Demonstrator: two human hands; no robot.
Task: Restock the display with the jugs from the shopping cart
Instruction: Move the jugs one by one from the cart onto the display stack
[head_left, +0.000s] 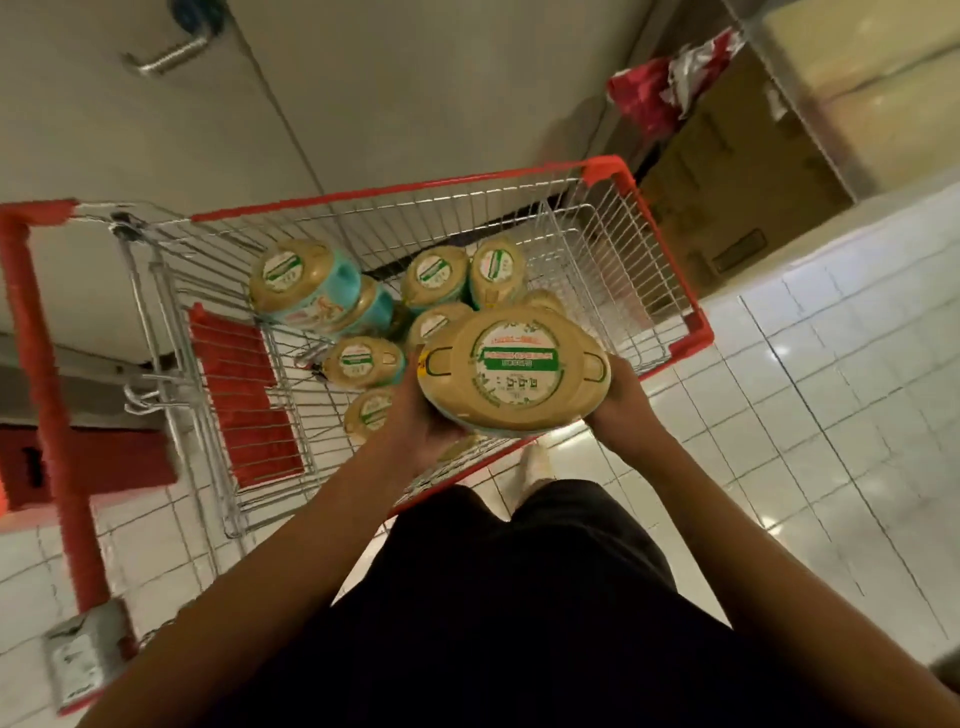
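The person's dark trousers (519, 597) fill the near ground, and both bare forearms reach forward from there. Between the hands sits a tan-topped plastic jug (511, 371), held up above the near right corner of the cart. It is seen from above: an oval beige top with a moulded loop at each end and a round white label crossed by a green band. The left hand (423, 421) curls round its near left edge from below. The right hand (621, 402) clasps the right end, with its fingertips hidden behind the jug.

Just under it stands the silver wire shopping cart with a red rim (395, 189) and a red handle. Inside, several more jugs of the same kind (435, 276) crowd together. Two at the left lie tilted, showing pale teal bodies (343, 286). A red plastic seat flap (234, 364) lies at the handle end.

The cart stands on glossy white floor tiles (805, 364). Farther right are brown cardboard boxes (727, 171) with a red crumpled bag (654, 88) on top, and farther left a pale door with a metal lever handle (166, 52).
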